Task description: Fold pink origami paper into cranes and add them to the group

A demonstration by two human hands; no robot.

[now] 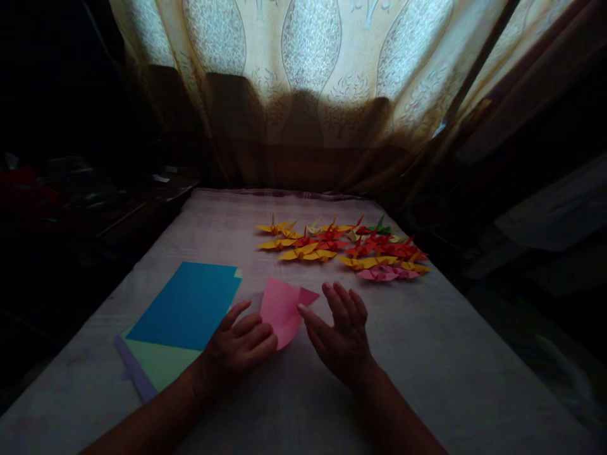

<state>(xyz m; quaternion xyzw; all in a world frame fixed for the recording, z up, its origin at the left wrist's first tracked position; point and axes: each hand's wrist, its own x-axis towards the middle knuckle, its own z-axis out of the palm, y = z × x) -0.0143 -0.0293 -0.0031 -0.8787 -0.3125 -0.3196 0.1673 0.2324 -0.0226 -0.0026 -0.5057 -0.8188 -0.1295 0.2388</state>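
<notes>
A pink sheet of origami paper (281, 309) stands slightly curved above the cloth, one folded corner jutting out at its upper right. My left hand (239, 341) grips its lower left edge, fingers curled over it and the thumb hidden. On the other side is my right hand (339, 332), its fingers stretched out and apart; the thumb tip is at the paper's right edge, and I cannot tell whether it touches. Left of my left hand lies a blue sheet (190, 303) on top of pale green paper (161, 361) and a lilac sheet (135, 370).
Folded paper cranes (332, 243) in yellow, red, pink, green and cream stand in rows towards the far right of the cloth-covered table (227, 221). A patterned curtain (313, 95) hangs behind it. Dark clutter (80, 183) sits off the left side.
</notes>
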